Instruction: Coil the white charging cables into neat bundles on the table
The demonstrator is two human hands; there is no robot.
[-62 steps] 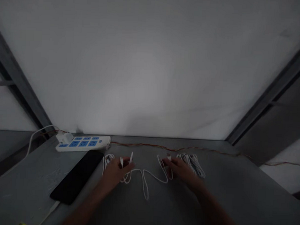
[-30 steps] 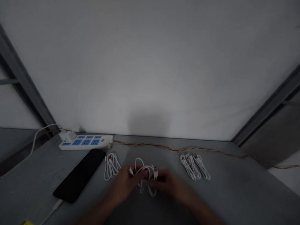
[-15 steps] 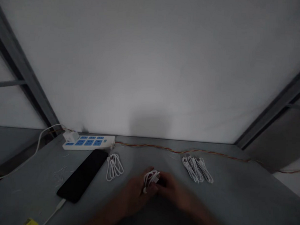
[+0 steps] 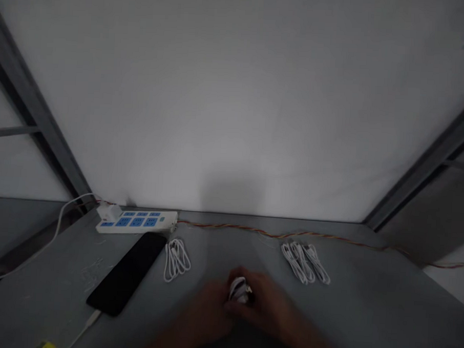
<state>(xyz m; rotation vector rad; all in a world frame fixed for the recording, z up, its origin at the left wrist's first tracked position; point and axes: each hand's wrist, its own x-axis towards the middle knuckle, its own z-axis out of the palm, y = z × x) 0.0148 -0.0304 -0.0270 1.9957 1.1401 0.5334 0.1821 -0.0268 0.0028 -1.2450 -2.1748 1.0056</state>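
Observation:
A coiled white charging cable (image 4: pixel 239 290) is held above the near middle of the table, between my two hands. My right hand (image 4: pixel 265 301) is closed round its right side, fingers curled over the top and thumb underneath. Against the left side of the coil lies my left hand (image 4: pixel 213 306), closed and blurred, its fingertips mostly hidden. A second coiled white cable (image 4: pixel 177 260) rests on the table to the left of my hands. Several more coiled white cables (image 4: pixel 301 261) lie side by side to the right.
A black phone (image 4: pixel 127 274) with a white cable plugged into its near end lies at left. Behind it stands a white power strip (image 4: pixel 168 222) with blue sockets and a white charger (image 4: pixel 109 211). A twisted red-yellow wire (image 4: pixel 245 227) runs along the wall. Something yellow (image 4: pixel 47 346) shows at the near edge.
My right hand has moved left and over the cable coil, wrapping round it. My left hand has shifted slightly down, and its fingers show less. The coil has turned and sits more enclosed.

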